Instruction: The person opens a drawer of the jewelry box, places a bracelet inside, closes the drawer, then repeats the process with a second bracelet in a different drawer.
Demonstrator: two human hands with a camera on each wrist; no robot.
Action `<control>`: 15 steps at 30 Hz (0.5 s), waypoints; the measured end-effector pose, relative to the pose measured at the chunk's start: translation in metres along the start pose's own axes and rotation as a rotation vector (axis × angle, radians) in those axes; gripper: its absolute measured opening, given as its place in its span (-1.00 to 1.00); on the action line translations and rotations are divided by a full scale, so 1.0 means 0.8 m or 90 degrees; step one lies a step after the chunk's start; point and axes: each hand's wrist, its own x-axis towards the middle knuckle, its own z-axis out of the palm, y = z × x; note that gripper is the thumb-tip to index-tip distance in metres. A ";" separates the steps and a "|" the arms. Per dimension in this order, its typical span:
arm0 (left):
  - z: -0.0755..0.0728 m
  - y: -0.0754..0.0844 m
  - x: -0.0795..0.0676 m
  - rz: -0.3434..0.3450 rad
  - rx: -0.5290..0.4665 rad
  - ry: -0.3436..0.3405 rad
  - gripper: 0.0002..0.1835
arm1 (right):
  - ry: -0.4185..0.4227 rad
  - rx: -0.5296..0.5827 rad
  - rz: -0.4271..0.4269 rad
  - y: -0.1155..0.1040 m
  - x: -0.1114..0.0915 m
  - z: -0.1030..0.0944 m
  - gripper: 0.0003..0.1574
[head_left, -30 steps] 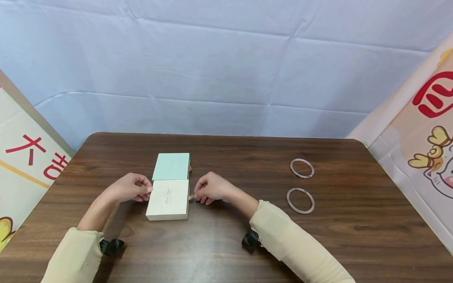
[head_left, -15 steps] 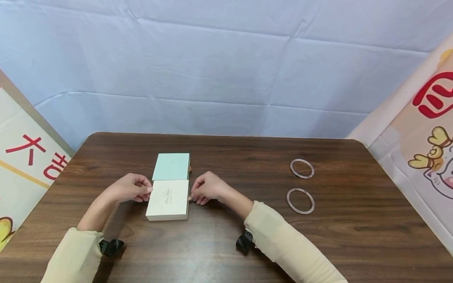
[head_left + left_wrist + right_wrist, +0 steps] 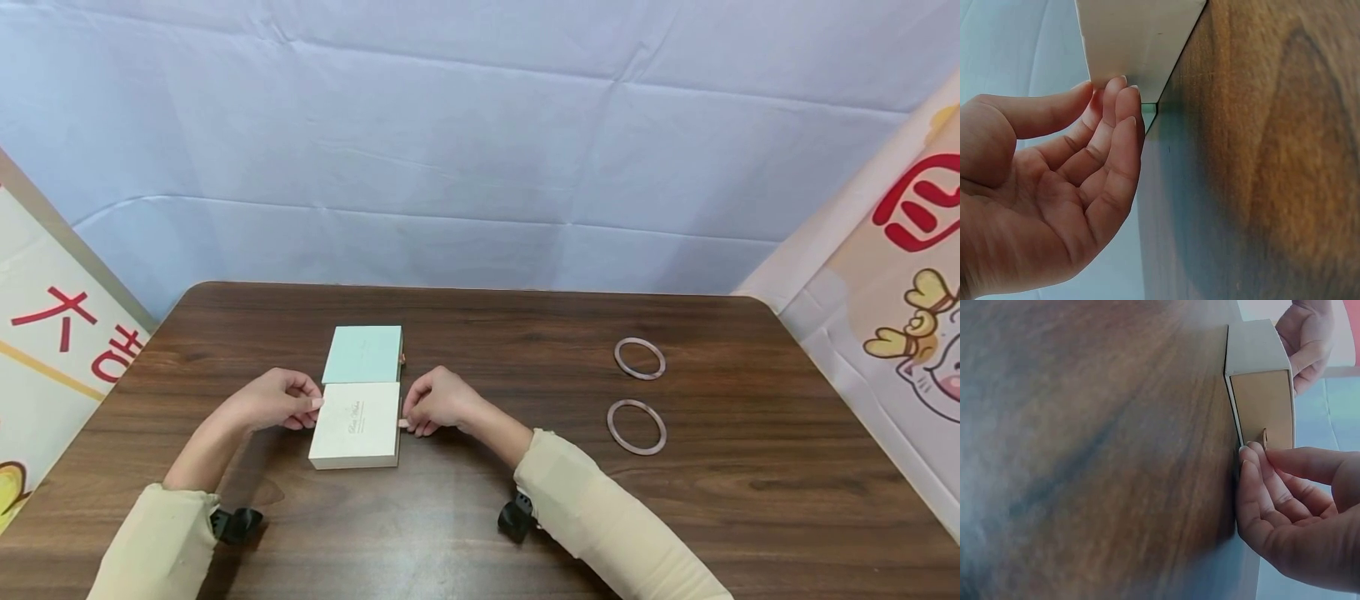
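Observation:
A white drawer box (image 3: 356, 425) with small printed lettering lies flat on the table, touching a pale mint box (image 3: 363, 353) behind it. My left hand (image 3: 283, 400) holds the white box at its left side, thumb at the top edge and curled fingertips against the side wall. At the opposite side, my right hand (image 3: 441, 402) pinches a short ribbon pull tab (image 3: 1265, 436) between thumb and fingers. The right wrist view shows the box's tan drawer front (image 3: 1265, 403) lying within the white sleeve. Most of the tab is hidden by the fingertips.
Two pale purple bangles, a far one (image 3: 640, 358) and a near one (image 3: 637, 427), lie flat to the right on the dark wooden table (image 3: 720, 500). From the mint box's right side sticks a small orange-brown tab (image 3: 402, 359). A pale cloth (image 3: 450, 150) hangs behind the table.
My right hand has moved slightly left, closer to the white box, and its fingers now pinch the ribbon tab nearer the drawer front. The left hand and both boxes have stayed in place.

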 end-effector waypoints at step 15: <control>0.000 0.001 -0.001 0.000 -0.006 -0.004 -0.89 | -0.005 -0.018 -0.001 0.002 -0.003 -0.004 -0.92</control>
